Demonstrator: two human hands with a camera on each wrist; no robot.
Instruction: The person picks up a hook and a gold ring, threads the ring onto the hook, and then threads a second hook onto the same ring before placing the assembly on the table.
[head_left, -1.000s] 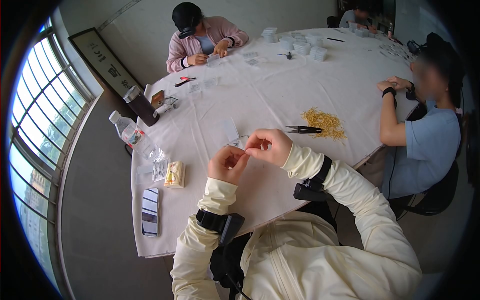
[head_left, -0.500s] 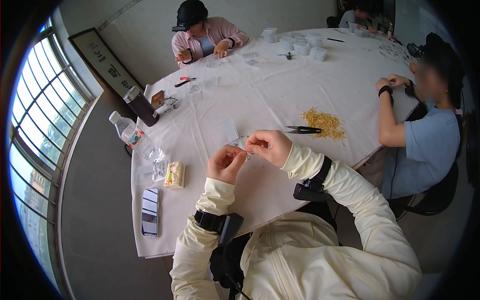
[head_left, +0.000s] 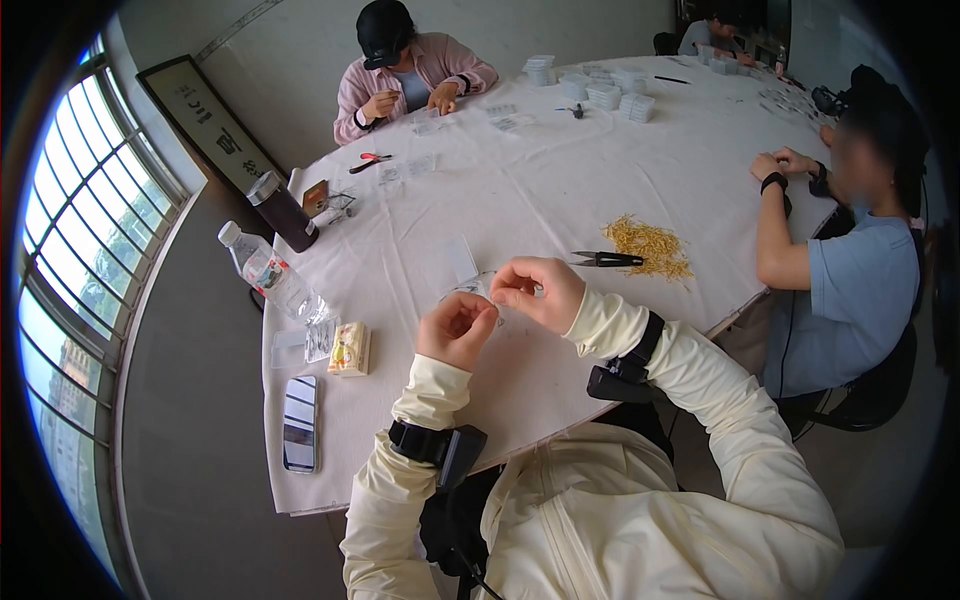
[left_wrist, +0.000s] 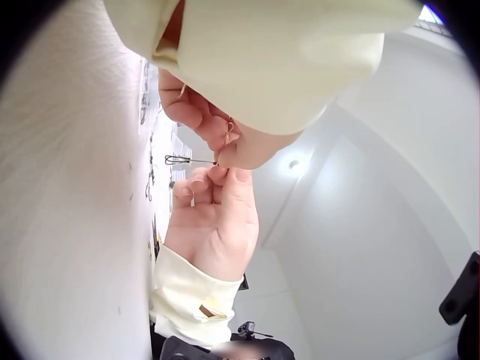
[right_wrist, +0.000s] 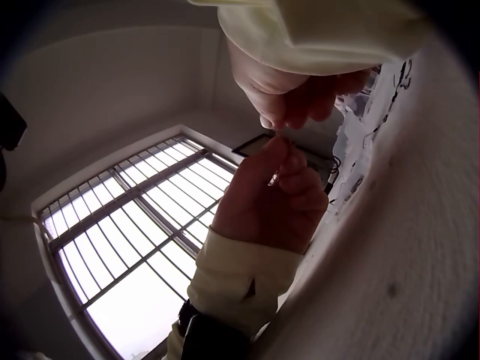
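Observation:
Both hands are raised over the near part of the table, fingertips almost meeting. The left hand pinches a tiny piece between thumb and forefinger, its other fingers curled. Opposite it, the right hand has thumb and forefinger pinched at the same small piece. In the left wrist view, a thin dark looped wire sticks out from where the fingertips meet, and a thin gold-coloured twist shows against the left hand's fingers. Which fingertips bear the looped wire is hard to tell.
Beyond the hands lie a clear plastic sheet, black snips and a golden pile. To the left are a phone, a small box, a water bottle and a dark flask. Other people sit around the table.
The hands stay in nearly the same place; their fingertips, pressed together a second ago, now stand slightly apart. The person across the table has shifted one hand and lowered the head.

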